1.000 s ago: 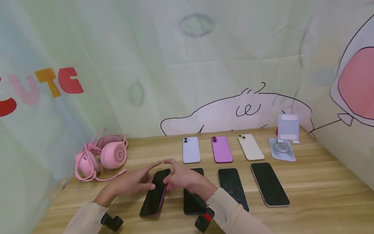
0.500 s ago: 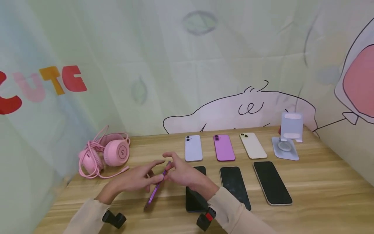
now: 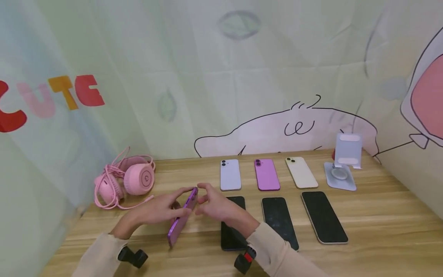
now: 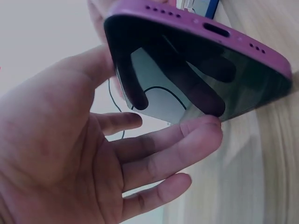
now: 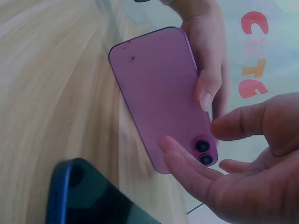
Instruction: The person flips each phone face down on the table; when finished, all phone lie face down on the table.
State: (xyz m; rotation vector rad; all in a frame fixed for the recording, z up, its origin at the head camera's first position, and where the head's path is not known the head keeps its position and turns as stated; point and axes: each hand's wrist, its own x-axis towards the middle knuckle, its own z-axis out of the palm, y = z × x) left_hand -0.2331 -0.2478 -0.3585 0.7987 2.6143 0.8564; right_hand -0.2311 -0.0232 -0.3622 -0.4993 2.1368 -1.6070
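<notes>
A purple smartphone (image 3: 180,227) stands tilted up on its long edge over the wooden table. My left hand (image 3: 157,209) grips it by the upper long edge, its thumb on the purple back and its other fingers on the screen side. The left wrist view shows the phone's dark screen (image 4: 187,70), reflecting those fingers, and its bottom edge with the charging port. My right hand (image 3: 218,206) is beside the far end of the phone, fingers loosely extended. In the right wrist view those fingers overlap the back near the two camera lenses (image 5: 202,151).
Three phones lie screen up to the right, the nearest one (image 3: 232,236) partly under my right forearm. Behind them lie a pale lilac phone (image 3: 230,176), a purple phone (image 3: 267,175) and a cream phone (image 3: 302,173). Pink headphones (image 3: 138,181) and a phone stand (image 3: 348,148) flank the rows.
The purple phone went from lying screen up to tilted on edge, its back now turned to the right. My left thumb moved from the screen side onto the back.
</notes>
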